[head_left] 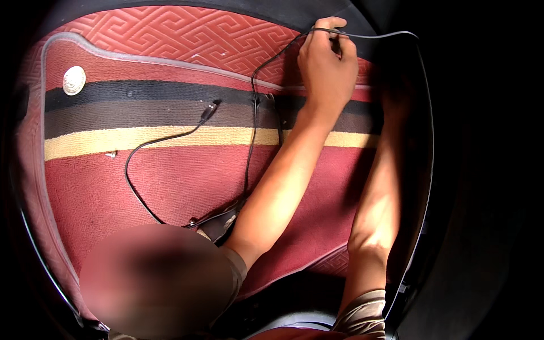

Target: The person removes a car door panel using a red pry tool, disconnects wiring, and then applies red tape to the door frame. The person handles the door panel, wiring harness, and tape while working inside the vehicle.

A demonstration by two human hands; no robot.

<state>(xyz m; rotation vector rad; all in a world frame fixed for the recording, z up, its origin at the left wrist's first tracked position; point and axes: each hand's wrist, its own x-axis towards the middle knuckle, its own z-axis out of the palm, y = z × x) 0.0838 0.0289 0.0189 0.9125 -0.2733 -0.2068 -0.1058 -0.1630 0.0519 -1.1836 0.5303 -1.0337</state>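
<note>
My left hand (pixel 328 68) is at the top, right of centre, its fingers bent round a thin black cable (pixel 253 130). The cable crosses the fingers, runs right toward the dark edge and drops back down the striped mat. My right hand (pixel 396 96) reaches into deep shadow at the right side; its fingers cannot be made out. A cable end with a dark plug and metal tip (pixel 209 111) lies loose on the mat, left of my left forearm. Partly behind that forearm sits a small dark object (pixel 218 226) with a pale metallic part.
Under everything lies a red carpet mat (pixel 170 175) with black, brown and yellow stripes, over red quilted lining (pixel 187 31). A round pale disc (pixel 74 80) and a small screw (pixel 111 153) rest at the left. A blurred patch (pixel 158 280) covers the lower left.
</note>
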